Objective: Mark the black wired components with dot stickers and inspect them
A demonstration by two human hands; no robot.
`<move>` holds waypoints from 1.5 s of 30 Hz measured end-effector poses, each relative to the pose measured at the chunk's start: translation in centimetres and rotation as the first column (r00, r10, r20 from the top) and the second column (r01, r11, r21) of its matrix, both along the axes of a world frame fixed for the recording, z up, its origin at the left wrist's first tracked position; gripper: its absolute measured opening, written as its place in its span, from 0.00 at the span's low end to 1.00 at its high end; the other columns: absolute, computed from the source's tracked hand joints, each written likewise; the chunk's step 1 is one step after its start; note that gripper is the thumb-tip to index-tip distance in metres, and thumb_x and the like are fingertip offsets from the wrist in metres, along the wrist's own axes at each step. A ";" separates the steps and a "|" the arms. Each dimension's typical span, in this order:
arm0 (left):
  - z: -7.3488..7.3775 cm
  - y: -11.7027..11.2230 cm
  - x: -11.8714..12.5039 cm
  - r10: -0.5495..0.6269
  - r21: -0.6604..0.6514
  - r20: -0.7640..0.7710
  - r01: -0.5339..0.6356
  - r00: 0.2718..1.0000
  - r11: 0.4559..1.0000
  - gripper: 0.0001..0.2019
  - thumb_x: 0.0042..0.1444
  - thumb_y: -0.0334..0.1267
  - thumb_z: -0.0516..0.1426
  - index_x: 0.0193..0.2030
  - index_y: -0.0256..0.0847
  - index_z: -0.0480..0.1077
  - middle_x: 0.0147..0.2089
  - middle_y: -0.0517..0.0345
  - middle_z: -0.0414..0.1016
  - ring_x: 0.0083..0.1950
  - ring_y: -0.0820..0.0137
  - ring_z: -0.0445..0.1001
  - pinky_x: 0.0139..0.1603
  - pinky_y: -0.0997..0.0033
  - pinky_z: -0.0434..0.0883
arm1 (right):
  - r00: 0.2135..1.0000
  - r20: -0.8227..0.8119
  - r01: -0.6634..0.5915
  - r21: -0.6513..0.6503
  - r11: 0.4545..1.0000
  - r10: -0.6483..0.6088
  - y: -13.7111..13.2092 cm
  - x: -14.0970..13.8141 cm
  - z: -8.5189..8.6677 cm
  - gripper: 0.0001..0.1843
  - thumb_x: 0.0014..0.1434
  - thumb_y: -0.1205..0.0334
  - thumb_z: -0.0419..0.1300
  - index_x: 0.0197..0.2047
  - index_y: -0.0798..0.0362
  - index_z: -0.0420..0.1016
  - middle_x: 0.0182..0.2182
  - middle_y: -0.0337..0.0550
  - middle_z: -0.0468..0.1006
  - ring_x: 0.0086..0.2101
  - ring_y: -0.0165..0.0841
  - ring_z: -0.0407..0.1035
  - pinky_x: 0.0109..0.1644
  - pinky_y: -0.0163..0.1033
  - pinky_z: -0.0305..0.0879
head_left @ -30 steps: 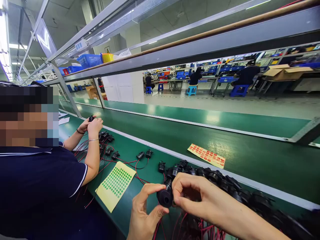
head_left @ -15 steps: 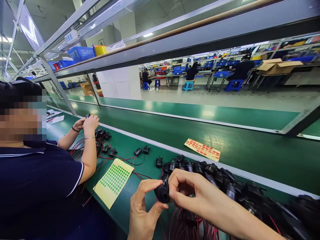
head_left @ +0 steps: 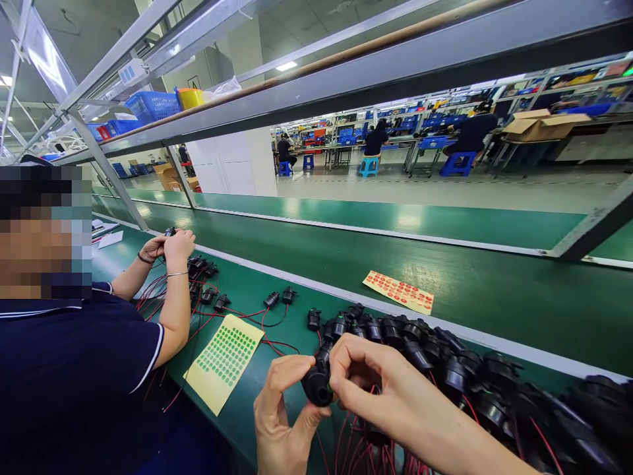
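Between the thumb and fingers of my left hand (head_left: pixel 284 409) is a black cylindrical buzzer-like part (head_left: pixel 316 388), its round end with a central hole facing me. My right hand (head_left: pixel 368 376) is pinched against the part's right side, where a small green dot sticker (head_left: pixel 331 389) shows at the fingertips. Beside my hands lies a heap of similar black parts (head_left: pixel 420 353) with red and black wires (head_left: pixel 366 455). A yellow sheet of green dot stickers (head_left: pixel 225 363) rests on the bench to the left of my left hand.
A co-worker (head_left: pixel 99 343) sits at the left, both hands around a black part. Several wired parts (head_left: pixel 212 297) lie between us. A sheet of red stickers (head_left: pixel 399 291) is on the green surface beyond the white edge strip. An overhead shelf (head_left: pixel 297 92) crosses above.
The green sticker now shows at my right fingertips, against the black part. My left hand still holds the part, turned slightly. The view has shifted a little.
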State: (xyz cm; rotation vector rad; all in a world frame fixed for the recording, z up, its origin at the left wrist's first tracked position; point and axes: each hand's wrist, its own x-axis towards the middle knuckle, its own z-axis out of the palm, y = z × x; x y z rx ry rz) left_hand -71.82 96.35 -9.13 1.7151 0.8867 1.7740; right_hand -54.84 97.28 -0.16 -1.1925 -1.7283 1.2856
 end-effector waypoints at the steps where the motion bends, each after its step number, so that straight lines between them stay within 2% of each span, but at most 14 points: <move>1: -0.1 0.0 0.0 0.004 0.010 -0.004 -0.004 1.000 1.000 0.16 0.58 0.44 0.66 0.53 0.50 0.74 0.48 0.58 0.81 0.51 0.68 0.78 0.53 0.72 0.76 | 1.000 0.000 0.006 0.015 1.000 -0.006 -0.1 -0.1 -0.1 0.06 0.59 0.66 0.57 0.29 0.51 0.69 0.28 0.36 0.73 0.30 0.31 0.64 0.33 0.35 0.60; 9: -0.7 0.3 0.0 0.068 0.133 -0.066 -0.059 0.995 0.989 0.16 0.61 0.42 0.63 0.56 0.46 0.73 0.49 0.54 0.80 0.51 0.66 0.78 0.53 0.69 0.76 | 0.997 -0.006 0.079 0.157 0.984 -0.079 -0.6 -0.8 -1.4 0.08 0.60 0.68 0.56 0.28 0.49 0.65 0.30 0.36 0.70 0.31 0.30 0.66 0.34 0.34 0.63; 13: -1.7 0.2 0.5 0.101 0.111 -0.015 -0.098 0.995 0.989 0.16 0.61 0.41 0.63 0.56 0.48 0.74 0.49 0.54 0.80 0.50 0.65 0.77 0.51 0.69 0.77 | 0.980 -0.192 0.058 0.000 0.998 -0.057 -0.3 -1.1 -2.6 0.07 0.63 0.62 0.57 0.34 0.49 0.62 0.32 0.35 0.67 0.32 0.30 0.66 0.35 0.35 0.66; 17: -2.6 0.5 0.9 0.025 -0.004 0.095 -0.025 0.995 1.000 0.17 0.59 0.45 0.64 0.55 0.50 0.75 0.48 0.56 0.81 0.50 0.66 0.78 0.50 0.71 0.77 | 0.931 -0.363 -0.078 -0.113 0.991 0.032 0.1 -0.6 -3.0 0.08 0.65 0.57 0.58 0.38 0.49 0.62 0.33 0.35 0.65 0.34 0.31 0.65 0.40 0.37 0.69; 19: -2.5 0.8 1.0 -0.021 -0.030 0.112 0.025 0.993 0.999 0.17 0.58 0.46 0.65 0.53 0.50 0.75 0.47 0.56 0.81 0.49 0.66 0.78 0.49 0.70 0.77 | 0.931 -0.359 -0.126 -0.140 0.982 0.068 0.2 -0.2 -2.6 0.07 0.64 0.58 0.59 0.39 0.50 0.64 0.34 0.36 0.67 0.36 0.31 0.66 0.42 0.38 0.67; 22: -1.9 1.0 0.9 -0.059 -0.011 0.090 0.061 0.994 0.998 0.17 0.58 0.46 0.65 0.52 0.49 0.75 0.46 0.55 0.81 0.48 0.65 0.78 0.49 0.69 0.77 | 0.952 -0.304 -0.097 -0.147 0.984 0.049 0.3 0.1 -1.8 0.06 0.60 0.62 0.60 0.37 0.50 0.64 0.33 0.35 0.67 0.34 0.31 0.66 0.39 0.37 0.64; 27: -1.0 1.2 0.6 -0.069 0.103 -0.045 0.073 0.997 0.992 0.17 0.61 0.45 0.63 0.55 0.49 0.73 0.47 0.55 0.81 0.48 0.66 0.77 0.50 0.68 0.77 | 0.981 -0.195 -0.031 -0.122 0.992 0.006 0.2 -0.1 -1.2 0.06 0.52 0.70 0.57 0.32 0.50 0.63 0.29 0.33 0.67 0.30 0.29 0.63 0.34 0.34 0.61; 31: -1.3 1.2 0.4 -0.055 0.184 -0.088 0.071 0.995 0.980 0.18 0.62 0.45 0.62 0.57 0.48 0.72 0.47 0.54 0.81 0.48 0.65 0.77 0.49 0.66 0.77 | 0.984 -0.180 0.002 -0.074 0.997 -0.015 0.2 -0.4 -1.6 0.08 0.50 0.73 0.56 0.31 0.50 0.63 0.28 0.32 0.67 0.30 0.28 0.62 0.33 0.33 0.59; 33: -1.7 1.1 0.5 -0.072 0.139 -0.050 0.078 0.996 0.987 0.18 0.61 0.46 0.62 0.57 0.48 0.72 0.47 0.54 0.81 0.48 0.65 0.77 0.49 0.67 0.76 | 0.982 -0.186 0.021 -0.058 0.998 -0.031 0.2 -0.4 -1.6 0.08 0.52 0.72 0.57 0.30 0.50 0.62 0.27 0.32 0.66 0.29 0.28 0.62 0.32 0.33 0.59; 35: -2.1 1.0 0.7 -0.114 0.037 0.027 0.113 0.993 0.993 0.17 0.61 0.48 0.63 0.55 0.49 0.73 0.47 0.55 0.80 0.48 0.66 0.77 0.49 0.69 0.76 | 0.974 -0.227 -0.022 -0.096 0.995 0.000 0.3 -0.1 -1.5 0.07 0.58 0.67 0.59 0.32 0.50 0.63 0.27 0.32 0.66 0.29 0.28 0.63 0.32 0.33 0.60; 39: -2.8 0.9 0.9 -0.173 -0.124 0.214 0.202 0.962 0.971 0.17 0.58 0.51 0.64 0.53 0.52 0.75 0.47 0.57 0.80 0.50 0.66 0.76 0.51 0.72 0.74 | 0.901 -0.388 -0.285 -0.200 0.937 0.191 0.6 1.1 -1.4 0.13 0.68 0.51 0.58 0.39 0.52 0.65 0.32 0.37 0.74 0.32 0.29 0.71 0.39 0.36 0.68; 41: -2.8 0.9 0.9 -0.197 -0.154 0.262 0.243 0.945 0.958 0.17 0.57 0.51 0.64 0.52 0.52 0.75 0.47 0.57 0.80 0.49 0.67 0.76 0.51 0.73 0.74 | 0.872 -0.436 -0.334 -0.200 0.921 0.221 0.9 1.5 -1.7 0.17 0.67 0.48 0.61 0.41 0.53 0.66 0.33 0.38 0.75 0.32 0.28 0.71 0.39 0.35 0.69; 45: -2.4 0.5 0.9 -0.284 -0.146 0.244 0.325 0.927 0.934 0.17 0.57 0.50 0.65 0.52 0.53 0.76 0.46 0.58 0.80 0.48 0.68 0.75 0.51 0.75 0.73 | 0.885 -0.430 -0.306 -0.248 0.919 0.179 1.0 1.5 -2.6 0.23 0.59 0.47 0.70 0.37 0.52 0.63 0.27 0.33 0.71 0.25 0.23 0.66 0.27 0.28 0.63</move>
